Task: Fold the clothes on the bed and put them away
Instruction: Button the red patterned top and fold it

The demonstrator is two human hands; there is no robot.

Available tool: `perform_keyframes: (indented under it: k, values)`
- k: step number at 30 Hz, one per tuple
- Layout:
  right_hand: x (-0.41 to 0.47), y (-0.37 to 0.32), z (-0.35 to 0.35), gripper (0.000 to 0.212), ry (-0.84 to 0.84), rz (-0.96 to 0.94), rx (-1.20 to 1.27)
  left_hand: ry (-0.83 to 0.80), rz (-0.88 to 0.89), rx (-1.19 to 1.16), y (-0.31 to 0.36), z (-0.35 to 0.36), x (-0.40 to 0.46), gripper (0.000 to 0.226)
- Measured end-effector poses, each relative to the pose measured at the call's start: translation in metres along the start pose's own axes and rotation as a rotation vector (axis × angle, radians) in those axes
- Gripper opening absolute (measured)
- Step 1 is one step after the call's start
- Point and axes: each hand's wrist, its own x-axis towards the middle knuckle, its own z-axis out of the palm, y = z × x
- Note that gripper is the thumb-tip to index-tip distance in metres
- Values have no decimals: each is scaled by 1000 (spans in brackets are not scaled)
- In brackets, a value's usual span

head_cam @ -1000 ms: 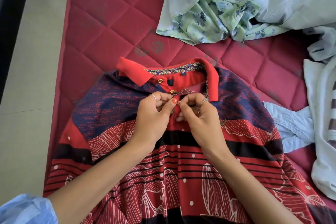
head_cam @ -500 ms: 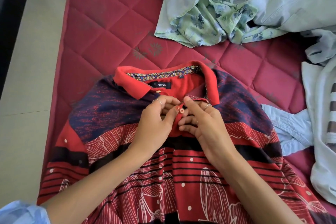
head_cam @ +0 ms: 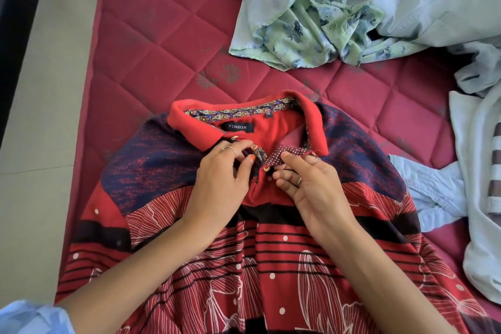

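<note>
A red and navy patterned polo shirt (head_cam: 151, 171) lies front-up on the maroon quilted bed (head_cam: 151, 49), its red collar pointing away from me. My left hand (head_cam: 219, 184) pinches the left edge of the button placket just below the collar. On the other side, my right hand (head_cam: 309, 187) pinches the dotted inner flap of the placket. One button shows between the two hands. The collar stands open, showing a dark label.
A crumpled green floral garment (head_cam: 295, 16) lies at the far middle of the bed. Pale blue clothes (head_cam: 439, 0) are heaped at the far right, and a light garment with striped trim (head_cam: 477, 198) lies along the right edge. Pale floor (head_cam: 46, 116) borders the bed on the left.
The collar has opened wider and the label has come into view. My hands have drawn slightly apart on the placket, the right one folding out the dotted flap.
</note>
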Motion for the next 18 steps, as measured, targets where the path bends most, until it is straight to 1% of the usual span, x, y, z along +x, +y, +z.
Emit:
perform_keyframes:
  k: [3, 7, 10, 15, 18]
  values:
    - [1, 1, 0, 4, 1, 0, 25, -8, 2, -15, 0, 1, -1, 20]
    - [0, 2, 0, 6, 11, -17, 26, -4, -24, -53, 1, 0, 0, 11]
    - [-1, 2, 2, 11, 15, -26, 48, -10, -35, -54, 1, 1, -1, 11]
    - [-3, 1, 4, 8, 10, -42, 122, -22, -69, -50, -1, 2, 1, 11]
    - [-4, 1, 5, 11, 18, -53, 142, -48, -104, -66, -1, 2, 4, 10]
